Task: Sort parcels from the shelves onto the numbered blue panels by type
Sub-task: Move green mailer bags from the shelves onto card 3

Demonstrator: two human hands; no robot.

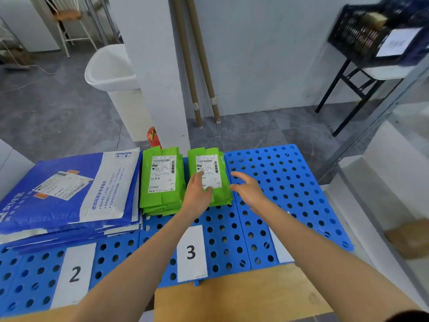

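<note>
Bare forearms [130, 263] — dark sleeve edge [409, 316] at right elbow.

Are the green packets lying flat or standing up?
Flat: the left green stack and right green stack lie label-up on the blue panel.

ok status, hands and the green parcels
Left hand flat on right green stack, panel 3. Right hand open beside it, over bare panel. Second green stack alongside, blue mailers on panel 2. Nothing in the way.

A grey tiled floor [58, 112], white pillar [151, 66], white bin [111, 70] beside it, dark crate [362, 36] on black stand [333, 87].
</note>
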